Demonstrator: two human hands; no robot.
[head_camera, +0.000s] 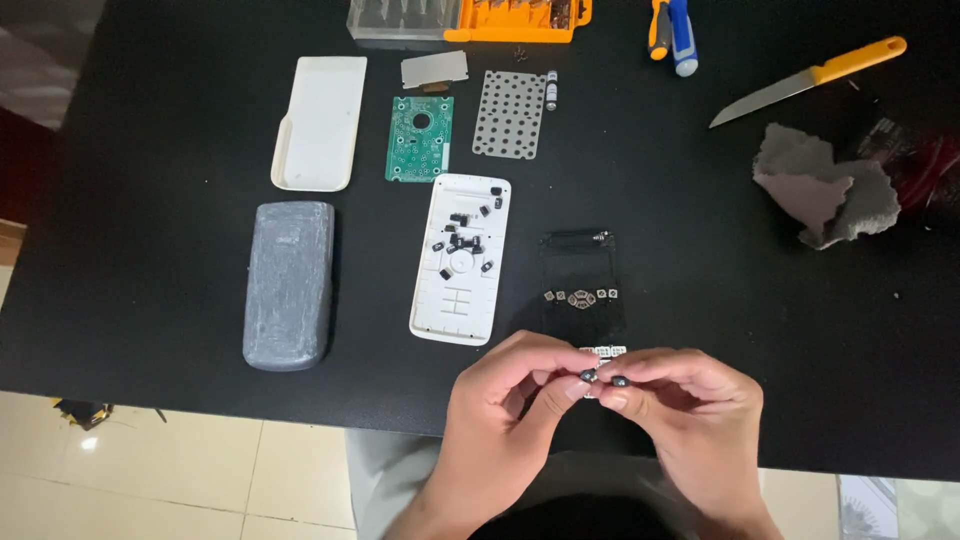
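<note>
head view | left hand (505, 400) pinches one small dark key cap (588, 376), right hand (685, 395) pinches a second (619, 381) — fingertips closed, at the near table edge | caps light, stiff, slippery — grip by the sides | count: two held, roughly ten loose on the white shell (461, 258) | one green board (420, 138)

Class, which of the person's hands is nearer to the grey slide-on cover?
Left. The left hand is right of the grey cover; the right hand lies farther right.
</note>
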